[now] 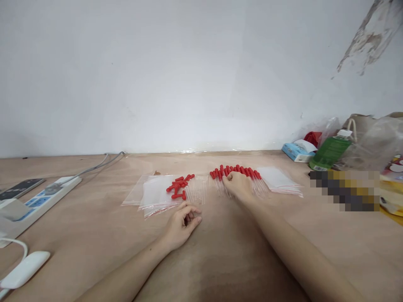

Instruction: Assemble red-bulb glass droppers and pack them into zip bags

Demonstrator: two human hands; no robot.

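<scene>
My right hand [238,184] is pinched over a row of droppers [253,175] with red rubber bulbs and thin clear tubes. A dropper [222,168] shows at its fingertips, partly hidden by the hand. To the left lie several loose red rubber bulbs [179,184], on and beside clear zip bags [155,191]. Thin clear tubes [197,188] are laid side by side between the bulbs and the row. My left hand [184,222] rests on the table just below these tubes, fingers loosely curled, thumb apart, with nothing visible in it.
More zip bags [278,180] lie right of the row. A power strip [40,201], a phone [20,188] and a white device [25,268] are at the left. A tissue pack [297,151], a green bottle [332,151] and plastic bags [371,144] stand at the right. A wall is behind.
</scene>
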